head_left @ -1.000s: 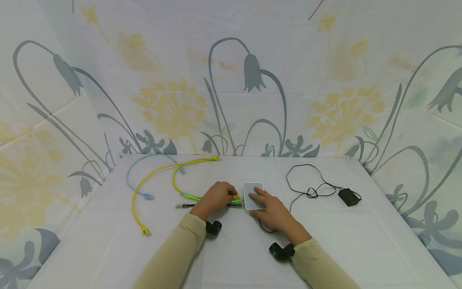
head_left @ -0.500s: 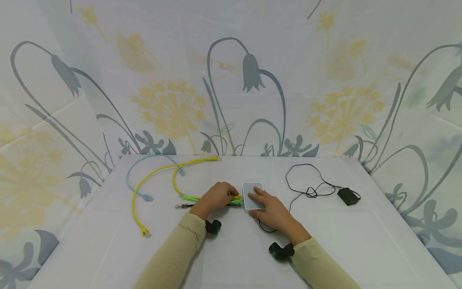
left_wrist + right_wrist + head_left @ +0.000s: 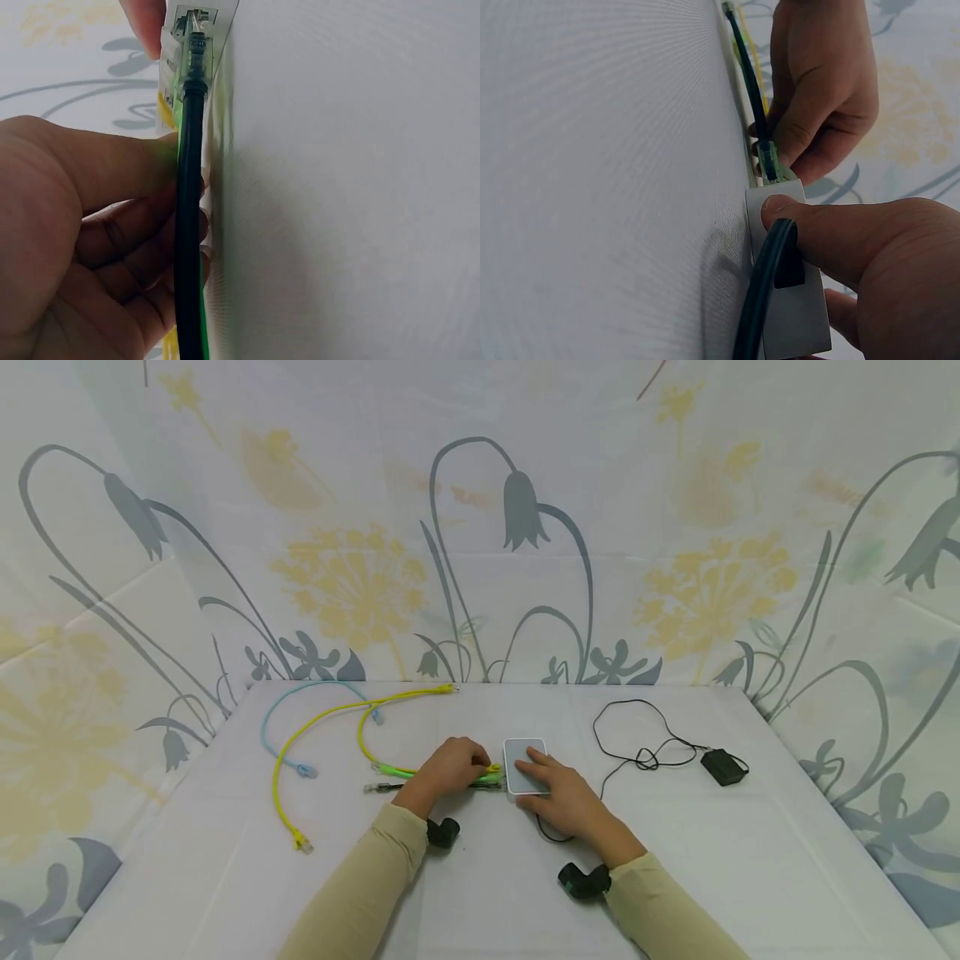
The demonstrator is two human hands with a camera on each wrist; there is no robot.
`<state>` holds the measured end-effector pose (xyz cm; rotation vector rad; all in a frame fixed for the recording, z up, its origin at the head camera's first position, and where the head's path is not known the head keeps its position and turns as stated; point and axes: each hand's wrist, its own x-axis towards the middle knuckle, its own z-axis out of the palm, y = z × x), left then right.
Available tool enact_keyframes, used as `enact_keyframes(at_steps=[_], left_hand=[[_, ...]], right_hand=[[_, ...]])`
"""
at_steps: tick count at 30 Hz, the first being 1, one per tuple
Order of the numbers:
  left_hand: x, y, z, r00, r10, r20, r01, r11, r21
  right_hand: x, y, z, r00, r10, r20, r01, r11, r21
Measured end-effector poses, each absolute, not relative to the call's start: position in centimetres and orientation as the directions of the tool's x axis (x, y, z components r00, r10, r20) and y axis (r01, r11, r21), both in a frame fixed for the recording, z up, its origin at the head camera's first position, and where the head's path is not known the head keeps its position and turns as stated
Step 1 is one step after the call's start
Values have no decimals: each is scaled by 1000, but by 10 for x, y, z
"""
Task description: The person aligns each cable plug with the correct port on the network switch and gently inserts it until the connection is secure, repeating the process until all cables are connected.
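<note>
In the head view, my left hand (image 3: 452, 766) pinches a yellow network cable (image 3: 492, 768) close to its plug, at the left side of a small white router-like box (image 3: 525, 752). A short green cable (image 3: 392, 770) and a short black cable (image 3: 384, 787) lie under that hand, their right ends at the same side. The left wrist view shows the black cable (image 3: 189, 225) with its clear plug in a port. My right hand (image 3: 570, 802) holds the box, fingers spread over its top; the right wrist view shows its thumb on the near wall. The yellow plug's seating is hidden.
Another yellow cable (image 3: 279, 777) and a light blue cable (image 3: 264, 727) curve across the white table (image 3: 465, 893) on the left. To the right lies a black power adapter (image 3: 724, 767) whose thin cord (image 3: 600, 735) loops toward the box. Floral cloth (image 3: 480, 593) hangs behind.
Almost nothing differs: both hands stay at the box and cables. The whole view has shifted very slightly.
</note>
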<state>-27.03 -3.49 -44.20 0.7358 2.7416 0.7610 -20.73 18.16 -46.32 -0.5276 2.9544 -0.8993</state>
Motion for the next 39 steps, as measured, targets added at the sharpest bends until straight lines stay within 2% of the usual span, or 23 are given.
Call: enact_keyframes(at_steps=[39], left_hand=[[-270,-32,-446,-836,549,-24,445,701,557]], right_hand=[[-208,180,-459,-934,-350,65,-331,787,-521]])
